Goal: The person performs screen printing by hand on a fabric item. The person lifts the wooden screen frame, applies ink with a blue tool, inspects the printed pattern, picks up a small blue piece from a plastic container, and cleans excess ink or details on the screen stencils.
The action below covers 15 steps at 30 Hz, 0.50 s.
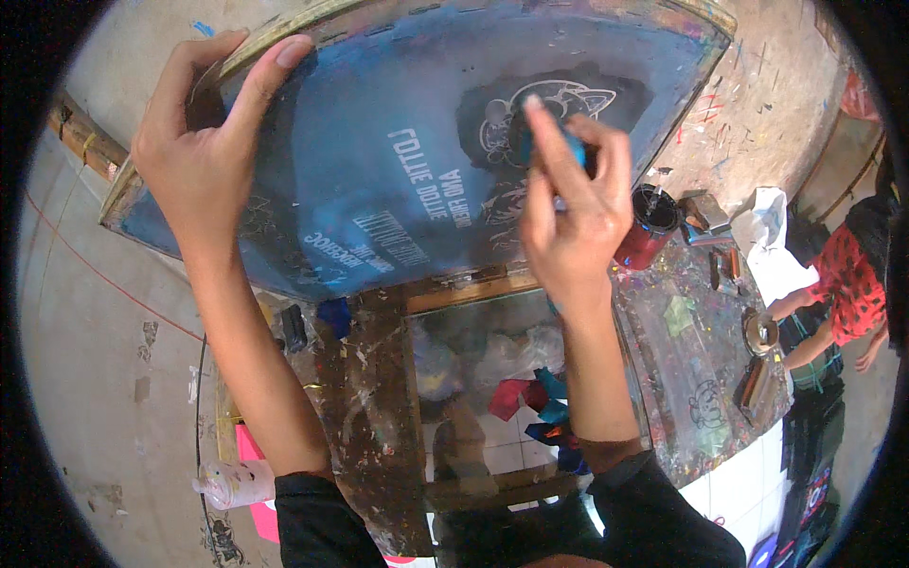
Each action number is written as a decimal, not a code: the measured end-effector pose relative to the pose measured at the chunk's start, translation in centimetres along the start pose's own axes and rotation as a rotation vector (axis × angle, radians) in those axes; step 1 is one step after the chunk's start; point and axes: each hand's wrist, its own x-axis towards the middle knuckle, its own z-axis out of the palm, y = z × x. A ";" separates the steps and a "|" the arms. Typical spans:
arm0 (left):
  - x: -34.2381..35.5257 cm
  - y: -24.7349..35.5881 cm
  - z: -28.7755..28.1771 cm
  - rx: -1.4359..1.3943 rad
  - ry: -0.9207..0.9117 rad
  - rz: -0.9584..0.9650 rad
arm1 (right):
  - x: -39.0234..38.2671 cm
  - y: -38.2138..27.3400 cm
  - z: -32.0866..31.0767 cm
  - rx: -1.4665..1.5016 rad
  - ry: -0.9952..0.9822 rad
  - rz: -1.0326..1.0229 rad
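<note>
A large framed screen (350, 114) with a blue face, stencilled white lettering and drawings is tilted up in front of me. My left hand (213, 133) grips its top edge at the left, thumb lying over the frame. My right hand (578, 199) presses a small teal object (572, 144), mostly hidden by the fingers, against the screen at the right. Beside and behind those fingers is a dark, damp-looking patch (606, 76) around a white cartoon outline. The screen leans above a glass-topped work table.
A paint-spattered surface (663, 350) at right holds a red-and-black pot (644, 237), squeegees and a round tin (762, 333). White cloth (772, 246) hangs nearby; a person in red patterned clothing (843, 303) stands beyond. Coloured scraps (511, 402) show below, a drink cup (232, 485) lower left.
</note>
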 end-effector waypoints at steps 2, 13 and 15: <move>0.0 0.1 0.1 -0.007 -0.004 -0.029 | 0.3 0.3 -0.1 -0.043 0.047 0.023; 0.0 0.0 0.2 0.009 0.004 -0.018 | -0.1 0.2 -0.1 0.014 -0.027 0.010; 0.0 0.2 0.1 0.011 0.011 -0.004 | -0.1 0.4 -0.1 -0.036 0.068 0.044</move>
